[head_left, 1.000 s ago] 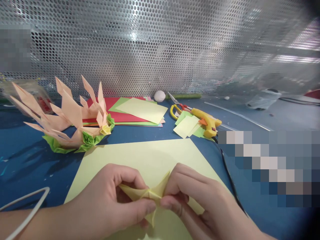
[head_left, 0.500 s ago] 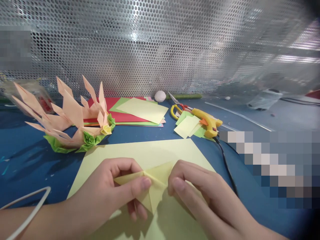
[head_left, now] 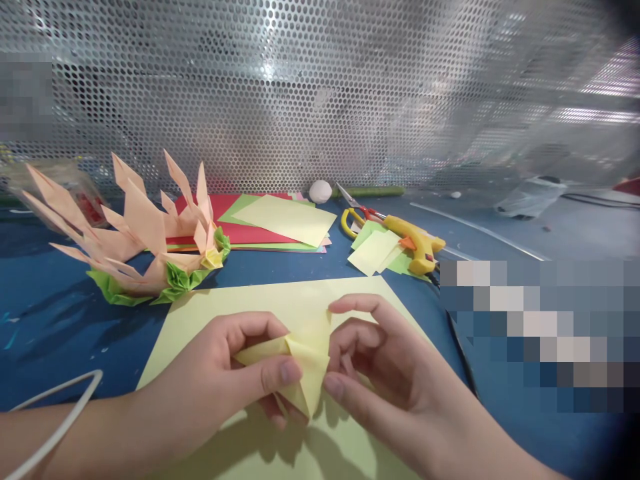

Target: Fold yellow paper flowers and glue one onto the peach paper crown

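Observation:
Between the thumb and fingers of my left hand point(head_left: 225, 367) is a small folded piece of yellow paper point(head_left: 314, 373), with creased triangular flaps. My left thumb presses on its front face, while the fingers are partly hidden behind it. Close to the paper's right edge is my right hand point(head_left: 405, 373), thumb and fingers spread apart around nothing. Whether a right fingertip brushes the paper I cannot tell. Under both hands lies a large pale yellow sheet point(head_left: 270, 300).
A peach and green folded-paper piece point(head_left: 145, 227) stands at left. Coloured sheets point(head_left: 285, 217) are stacked behind. Scissors point(head_left: 353, 223), small paper squares point(head_left: 374, 250) and a yellow glue gun point(head_left: 423, 247) with a black cord lie right of centre. A perforated metal panel point(head_left: 320, 87) rises behind.
My right hand has opened its fingers, which were curled together at the paper's right corner. The folded paper has turned slightly in my left hand, which keeps its hold.

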The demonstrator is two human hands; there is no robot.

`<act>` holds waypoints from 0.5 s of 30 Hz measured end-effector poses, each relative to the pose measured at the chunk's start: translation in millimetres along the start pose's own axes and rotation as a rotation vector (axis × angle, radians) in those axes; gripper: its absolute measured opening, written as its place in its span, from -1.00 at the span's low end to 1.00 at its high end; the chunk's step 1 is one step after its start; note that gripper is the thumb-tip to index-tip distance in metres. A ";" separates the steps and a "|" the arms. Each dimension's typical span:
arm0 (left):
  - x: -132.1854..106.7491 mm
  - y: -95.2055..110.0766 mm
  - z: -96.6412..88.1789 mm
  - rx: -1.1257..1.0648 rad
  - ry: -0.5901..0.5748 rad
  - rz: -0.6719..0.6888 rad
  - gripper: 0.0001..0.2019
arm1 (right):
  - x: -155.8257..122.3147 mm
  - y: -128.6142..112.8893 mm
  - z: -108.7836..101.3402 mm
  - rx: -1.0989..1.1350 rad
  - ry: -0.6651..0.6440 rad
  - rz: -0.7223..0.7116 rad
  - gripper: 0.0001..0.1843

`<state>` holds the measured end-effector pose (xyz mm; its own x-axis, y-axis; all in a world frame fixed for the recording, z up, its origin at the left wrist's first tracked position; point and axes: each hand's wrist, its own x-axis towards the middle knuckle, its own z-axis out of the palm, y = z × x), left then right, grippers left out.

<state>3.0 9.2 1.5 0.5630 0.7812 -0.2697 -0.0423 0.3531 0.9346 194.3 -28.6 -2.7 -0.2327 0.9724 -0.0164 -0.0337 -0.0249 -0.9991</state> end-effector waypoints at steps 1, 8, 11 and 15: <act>0.1 0.4 0.1 0.010 0.006 -0.008 -0.79 | 0.7 -0.4 0.4 0.060 0.007 0.034 -0.49; -4.1 4.5 6.1 0.133 0.092 -0.056 -0.80 | 2.0 -0.6 -0.6 0.139 -0.059 0.049 -0.58; -5.9 3.0 9.3 0.201 0.087 -0.091 -0.79 | 0.2 1.1 -1.8 -0.067 -0.117 0.056 -0.78; -7.5 0.6 11.0 0.350 0.076 -0.073 -0.83 | 0.3 3.2 -3.7 -0.272 -0.109 0.093 -0.81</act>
<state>7.8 -2.2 6.7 0.4905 0.8010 -0.3432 0.2886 0.2223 0.9313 197.7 -27.5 -6.1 -0.3262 0.9378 -0.1185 0.2503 -0.0352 -0.9675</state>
